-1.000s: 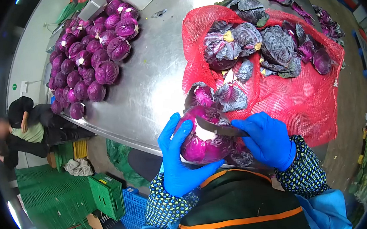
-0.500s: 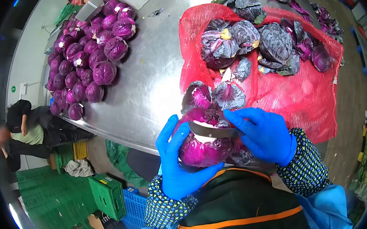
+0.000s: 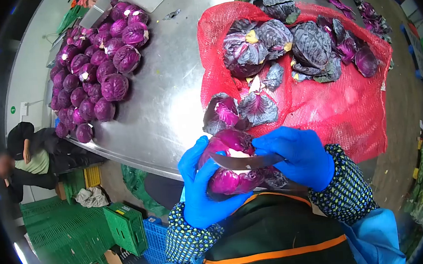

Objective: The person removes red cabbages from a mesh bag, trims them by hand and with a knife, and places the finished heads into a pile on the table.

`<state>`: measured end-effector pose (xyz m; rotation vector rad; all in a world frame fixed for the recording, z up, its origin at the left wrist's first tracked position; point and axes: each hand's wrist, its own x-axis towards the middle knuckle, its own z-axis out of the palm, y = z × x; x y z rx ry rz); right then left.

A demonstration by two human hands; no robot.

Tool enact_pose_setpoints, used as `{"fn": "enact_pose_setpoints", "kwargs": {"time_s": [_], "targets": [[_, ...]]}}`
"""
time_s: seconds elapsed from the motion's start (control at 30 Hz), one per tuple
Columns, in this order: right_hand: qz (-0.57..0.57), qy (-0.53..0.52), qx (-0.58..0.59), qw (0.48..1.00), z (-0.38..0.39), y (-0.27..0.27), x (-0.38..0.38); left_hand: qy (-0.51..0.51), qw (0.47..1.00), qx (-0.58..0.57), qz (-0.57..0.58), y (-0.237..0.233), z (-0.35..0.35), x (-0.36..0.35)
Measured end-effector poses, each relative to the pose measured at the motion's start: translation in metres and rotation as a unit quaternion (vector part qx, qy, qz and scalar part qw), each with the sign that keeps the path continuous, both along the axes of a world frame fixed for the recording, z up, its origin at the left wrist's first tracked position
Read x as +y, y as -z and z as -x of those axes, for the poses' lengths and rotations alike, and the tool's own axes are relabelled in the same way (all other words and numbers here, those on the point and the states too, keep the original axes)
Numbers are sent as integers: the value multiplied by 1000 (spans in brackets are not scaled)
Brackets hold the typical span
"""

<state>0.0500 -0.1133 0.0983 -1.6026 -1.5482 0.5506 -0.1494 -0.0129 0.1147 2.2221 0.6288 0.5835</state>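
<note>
Just past your apron (image 3: 275, 229), the red cabbage (image 3: 232, 183) sits clock-centre. Your gloved left hand (image 3: 200, 191) cups it from 8 o'clock, fingers spread around it. Your gloved right hand (image 3: 298, 160), at 3, is closed on the knife (image 3: 249, 162); blade over the pale cut base, tip toward 9. Loose leaves (image 3: 258, 109) at 1. Further, red mesh bag (image 3: 329, 121) at 1–2, dark-leaved cabbages (image 3: 312, 46) on it. Purple cabbage pile (image 3: 96, 71) at 10, steel table (image 3: 164, 81).

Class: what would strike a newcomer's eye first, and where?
The red mesh bag with dark-leaved cabbages, right of centre, draws the eye first, then the heaped red cabbages at upper left. Front and centre, the blue-gloved left hand holds one red cabbage, the right hand a knife.
</note>
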Motion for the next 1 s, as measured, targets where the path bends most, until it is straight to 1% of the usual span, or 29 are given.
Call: {"fn": "enact_pose_setpoints", "kwargs": {"time_s": [0.1,0.13,0.17,0.2,0.27,0.3,0.37,0.4,0.47,0.5,0.53,0.57,0.6,0.63,0.67,0.7,0.73,0.8,0.83,0.87,0.9,0.93,1.0], "targets": [[-2,-6,-11,1000,-1,2,0,8,999,-28,33,9,1,0],[31,26,122,992,-1,1,0,6,995,-46,89,14,2,1],[64,56,252,964,-1,0,0,4,987,-65,144,16,2,1],[64,52,251,964,-2,-1,2,0,988,-67,143,16,1,1],[5,7,174,985,-4,-5,1,10,989,-73,131,16,1,0],[7,9,175,984,-7,-8,0,10,988,-72,134,17,2,-1],[3,-50,31,998,-15,-14,0,14,992,-43,121,17,2,0],[3,-50,31,998,-14,-16,0,15,992,-43,120,15,2,-1],[29,-40,-65,997,-10,-20,0,26,994,-24,107,11,0,-1],[29,-40,-65,997,-7,-12,-1,39,994,-3,102,12,1,0],[10,41,29,999,-2,2,0,39,994,-4,102,17,2,-1],[-9,120,122,985,0,10,1,36,986,-51,154,24,2,-2],[-9,117,122,986,-4,8,2,30,973,-99,205,29,0,-3],[85,173,354,915,-10,4,1,10,935,-146,322,31,-1,-9],[174,219,562,778,-15,4,-3,7,936,-144,323,31,0,-11],[151,127,609,769,-24,9,-8,-23,897,-183,403,30,1,-12],[150,124,608,770,-22,12,-10,-52,849,-225,476,28,1,-11],[170,155,449,863,-10,0,-7,-41,854,-233,464,24,-3,-5],[127,128,443,878,-1,-22,0,-9,911,-207,356,26,-4,0],[126,101,365,917,1,-24,4,26,953,-180,243,29,-5,5],[85,76,297,948,2,-24,8,34,970,-149,191,33,-2,9],[43,49,224,972,1,-21,11,39,969,-153,191,32,0,10],[23,43,197,979,-3,-19,11,34,981,-133,135,28,0,11]]}}
